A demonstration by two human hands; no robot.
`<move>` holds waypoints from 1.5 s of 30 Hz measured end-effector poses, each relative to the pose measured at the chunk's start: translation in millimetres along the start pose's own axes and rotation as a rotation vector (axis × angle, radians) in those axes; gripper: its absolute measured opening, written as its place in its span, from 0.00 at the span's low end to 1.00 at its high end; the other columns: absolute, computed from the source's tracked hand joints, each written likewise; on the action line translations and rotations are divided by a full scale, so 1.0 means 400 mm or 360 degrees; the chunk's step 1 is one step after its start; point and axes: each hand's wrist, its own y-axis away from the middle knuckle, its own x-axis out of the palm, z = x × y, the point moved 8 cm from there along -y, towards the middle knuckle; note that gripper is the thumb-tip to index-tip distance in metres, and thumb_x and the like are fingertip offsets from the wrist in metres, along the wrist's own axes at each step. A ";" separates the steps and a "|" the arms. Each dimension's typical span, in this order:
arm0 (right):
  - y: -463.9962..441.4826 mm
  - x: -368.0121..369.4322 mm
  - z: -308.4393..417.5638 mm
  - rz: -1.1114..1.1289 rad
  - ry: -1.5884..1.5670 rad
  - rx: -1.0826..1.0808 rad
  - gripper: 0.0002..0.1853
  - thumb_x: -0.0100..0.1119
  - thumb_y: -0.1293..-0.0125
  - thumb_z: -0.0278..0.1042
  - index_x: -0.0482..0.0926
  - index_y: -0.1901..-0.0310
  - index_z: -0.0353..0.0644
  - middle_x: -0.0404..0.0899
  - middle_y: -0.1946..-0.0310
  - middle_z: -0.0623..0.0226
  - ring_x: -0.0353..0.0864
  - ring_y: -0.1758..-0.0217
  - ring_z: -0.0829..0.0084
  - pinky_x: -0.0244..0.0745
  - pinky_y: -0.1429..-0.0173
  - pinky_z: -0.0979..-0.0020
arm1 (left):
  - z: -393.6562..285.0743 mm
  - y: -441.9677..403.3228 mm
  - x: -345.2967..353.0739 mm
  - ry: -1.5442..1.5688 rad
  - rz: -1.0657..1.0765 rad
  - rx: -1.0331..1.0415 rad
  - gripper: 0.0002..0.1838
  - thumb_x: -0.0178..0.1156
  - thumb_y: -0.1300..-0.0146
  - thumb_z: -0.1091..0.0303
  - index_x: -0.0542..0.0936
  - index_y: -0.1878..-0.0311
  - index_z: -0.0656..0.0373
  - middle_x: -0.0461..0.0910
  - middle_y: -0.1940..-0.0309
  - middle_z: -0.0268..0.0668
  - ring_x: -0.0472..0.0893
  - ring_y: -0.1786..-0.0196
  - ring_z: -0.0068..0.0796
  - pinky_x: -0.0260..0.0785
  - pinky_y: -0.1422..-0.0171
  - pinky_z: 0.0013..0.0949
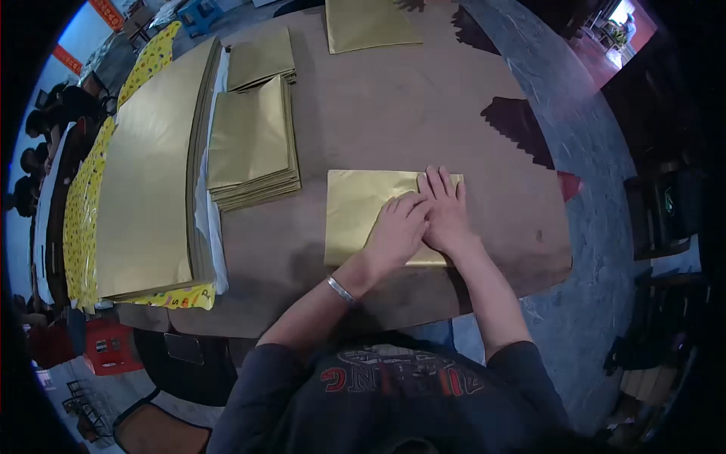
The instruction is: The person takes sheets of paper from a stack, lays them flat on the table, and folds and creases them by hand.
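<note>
Resting flat on the gold sheet (354,216) at the near side of the table (408,113), left hand (396,231) and right hand (448,219) touch, gripping nothing, seemingly smoothing, a next move calling for even pressure, the shirt (363,427) just off the table, its lettering mostly illegible.

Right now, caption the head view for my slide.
Left hand and right hand rest on a gold sheet near stacked gold sheets on a brown table.
</note>
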 end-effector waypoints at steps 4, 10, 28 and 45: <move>-0.004 0.002 -0.006 -0.0080 -0.0159 0.0043 0.37 0.49 0.29 0.53 0.56 0.25 0.40 0.50 0.23 0.54 0.43 0.18 0.53 0.38 0.20 0.41 | 0.040 0.024 -0.011 -0.0293 0.0156 0.0004 0.29 0.56 0.32 0.56 0.67 0.32 0.57 0.66 0.31 0.44 0.61 0.25 0.48 0.53 0.25 0.56; -0.003 -0.012 0.003 0.0020 -0.0110 0.0105 0.40 0.45 0.28 0.61 0.56 0.25 0.40 0.49 0.22 0.54 0.42 0.18 0.53 0.36 0.19 0.43 | 0.099 0.043 -0.067 -0.0673 0.0103 -0.0135 0.36 0.58 0.35 0.42 0.70 0.31 0.58 0.61 0.27 0.48 0.55 0.22 0.53 0.47 0.23 0.63; -0.026 -0.030 0.279 -0.0018 -0.0924 -0.0193 0.43 0.45 0.28 0.59 0.48 0.24 0.31 0.44 0.22 0.46 0.40 0.18 0.49 0.38 0.20 0.43 | 0.230 0.088 -0.105 -0.1026 0.0226 -0.0269 0.38 0.51 0.33 0.44 0.62 0.25 0.53 0.53 0.23 0.48 0.50 0.20 0.55 0.45 0.23 0.66; 0.098 -0.003 -0.061 0.0058 -0.0218 0.0167 0.43 0.34 0.25 0.63 0.50 0.24 0.31 0.41 0.20 0.52 0.34 0.16 0.59 0.32 0.17 0.50 | 0.197 0.078 -0.124 -0.1034 0.0272 -0.0363 0.36 0.45 0.29 0.42 0.61 0.24 0.53 0.51 0.22 0.47 0.50 0.20 0.53 0.44 0.23 0.68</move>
